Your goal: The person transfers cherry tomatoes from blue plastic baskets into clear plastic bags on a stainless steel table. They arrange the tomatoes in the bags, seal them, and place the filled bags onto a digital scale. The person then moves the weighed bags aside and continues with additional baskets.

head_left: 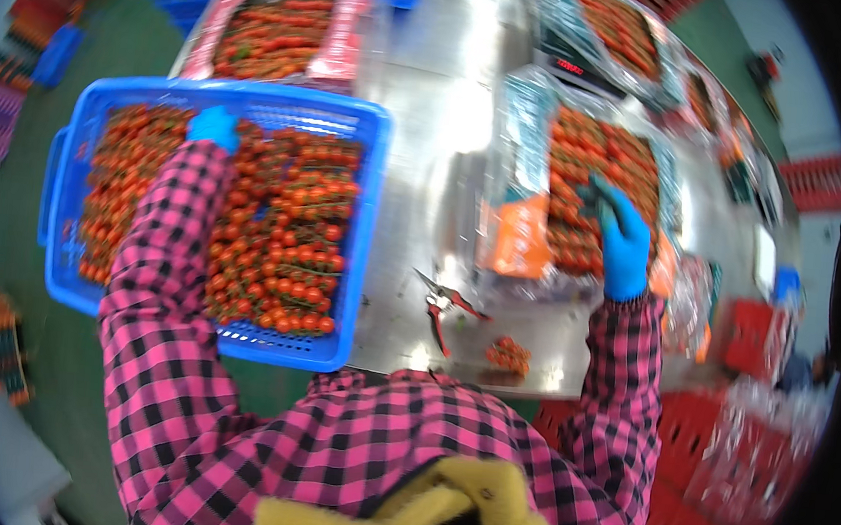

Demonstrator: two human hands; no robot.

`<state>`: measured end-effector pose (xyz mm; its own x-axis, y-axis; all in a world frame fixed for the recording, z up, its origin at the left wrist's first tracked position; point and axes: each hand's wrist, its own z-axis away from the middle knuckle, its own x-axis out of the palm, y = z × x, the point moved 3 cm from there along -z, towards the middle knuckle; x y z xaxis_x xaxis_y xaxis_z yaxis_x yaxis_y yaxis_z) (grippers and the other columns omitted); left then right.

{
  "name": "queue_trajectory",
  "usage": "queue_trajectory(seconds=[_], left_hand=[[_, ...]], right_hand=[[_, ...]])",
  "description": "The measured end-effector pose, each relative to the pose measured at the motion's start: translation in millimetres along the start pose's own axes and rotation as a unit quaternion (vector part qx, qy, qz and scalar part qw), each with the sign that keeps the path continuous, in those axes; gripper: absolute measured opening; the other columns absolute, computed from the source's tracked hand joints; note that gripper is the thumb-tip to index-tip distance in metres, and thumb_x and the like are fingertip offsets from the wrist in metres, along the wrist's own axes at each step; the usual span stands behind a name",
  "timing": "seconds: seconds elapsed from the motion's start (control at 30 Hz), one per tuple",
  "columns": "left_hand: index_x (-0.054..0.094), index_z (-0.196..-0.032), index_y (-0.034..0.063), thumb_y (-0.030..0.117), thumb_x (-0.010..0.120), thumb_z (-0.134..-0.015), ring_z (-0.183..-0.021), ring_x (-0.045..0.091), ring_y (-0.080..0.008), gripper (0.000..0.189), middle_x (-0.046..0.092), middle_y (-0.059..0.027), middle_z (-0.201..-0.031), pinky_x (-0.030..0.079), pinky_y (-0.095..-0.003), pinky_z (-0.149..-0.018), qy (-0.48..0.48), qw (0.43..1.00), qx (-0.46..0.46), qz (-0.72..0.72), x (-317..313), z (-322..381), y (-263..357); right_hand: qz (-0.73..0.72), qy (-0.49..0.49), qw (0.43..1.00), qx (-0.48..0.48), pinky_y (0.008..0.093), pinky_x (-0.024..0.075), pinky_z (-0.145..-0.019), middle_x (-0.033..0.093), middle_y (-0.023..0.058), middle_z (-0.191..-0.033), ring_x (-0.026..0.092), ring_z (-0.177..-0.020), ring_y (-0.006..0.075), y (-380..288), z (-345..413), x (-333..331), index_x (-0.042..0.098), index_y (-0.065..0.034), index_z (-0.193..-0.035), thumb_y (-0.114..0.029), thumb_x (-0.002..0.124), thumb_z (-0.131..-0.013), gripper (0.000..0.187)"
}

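My left hand (215, 128), in a blue glove, reaches into the far side of a blue plastic crate (375, 206) filled with vine cherry tomatoes (301, 252). Its fingers are blurred among the fruit, and I cannot tell whether they grip any. On the right my right hand (623, 243), also gloved, has its darkened fingertips over a clear printed bag (519, 230) holding rows of vine tomatoes (576, 156). Nothing shows between those fingers, which are slightly apart. Red-handled pruning shears (443, 302) lie with blades parted on the metal table between crate and bag.
A small tomato cluster (508, 355) lies by the near edge of the metal table (423, 150). Behind the crate sits another packed tomato bag (279, 33). A scale display (569, 67) and more bags (621, 29) stand at the back right. Red crates (696, 452) are stacked to my right.
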<state>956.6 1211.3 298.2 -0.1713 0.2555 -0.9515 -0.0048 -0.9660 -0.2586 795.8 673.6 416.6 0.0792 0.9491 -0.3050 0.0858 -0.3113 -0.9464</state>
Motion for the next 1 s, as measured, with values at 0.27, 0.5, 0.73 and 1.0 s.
queue_trajectory(seconds=[0.27,0.5,0.73,1.0], left_hand=[[0.062,-0.09,0.0068,0.039,0.06,-0.07,-0.093,0.05,-0.0275,0.038,0.051,-0.0123,-0.107,0.041,-0.0365,-0.079,-0.001,0.998,0.01,0.054,-16.4,-0.5,14.3],[0.054,-0.096,0.006,0.019,0.047,-0.082,-0.043,0.042,-0.008,0.02,0.05,0.0013,-0.062,0.032,-0.0203,-0.034,-0.22,0.627,0.016,0.747,-89.3,37.8,130.7],[0.055,-0.094,0.0052,0.025,0.049,-0.08,-0.049,0.05,-0.0122,0.025,0.058,-0.0032,-0.068,0.04,-0.0253,-0.042,-0.357,0.526,0.121,0.763,-140.6,99.7,346.7],[0.058,-0.1,0.0043,0.021,0.059,-0.07,-0.07,0.058,-0.0213,0.034,0.06,-0.0113,-0.078,0.046,-0.0324,-0.067,0.132,0.843,0.044,0.52,-122.5,104.4,380.1]], right_hand=[[-0.058,0.104,0.991,0.067,0.0248,0.046,-0.076,0.058,0.0122,-0.1,0.057,-0.088,0.0158,31.1,27.4,-90.2,0.05,0.0024,-0.112,-0.009,0.044,-0.087,0.028],[-0.109,0.084,0.978,0.159,0.0227,0.0457,-0.069,0.061,0.0063,-0.094,0.058,-0.078,0.0136,98.8,39.7,-93.7,0.056,-0.0039,-0.107,-0.015,0.05,-0.084,0.026],[-0.172,0.008,0.977,0.127,0.0229,0.0447,-0.067,0.062,0.0057,-0.091,0.058,-0.076,0.0109,82.6,49.8,-87.8,0.055,-0.0031,-0.106,-0.018,0.051,-0.083,0.027],[-0.153,-0.002,0.968,0.2,0.0257,0.0462,-0.064,0.061,0.0077,-0.093,0.057,-0.072,0.013,101.2,38.7,-109.4,0.055,-0.0061,-0.107,-0.022,0.049,-0.084,0.029]])
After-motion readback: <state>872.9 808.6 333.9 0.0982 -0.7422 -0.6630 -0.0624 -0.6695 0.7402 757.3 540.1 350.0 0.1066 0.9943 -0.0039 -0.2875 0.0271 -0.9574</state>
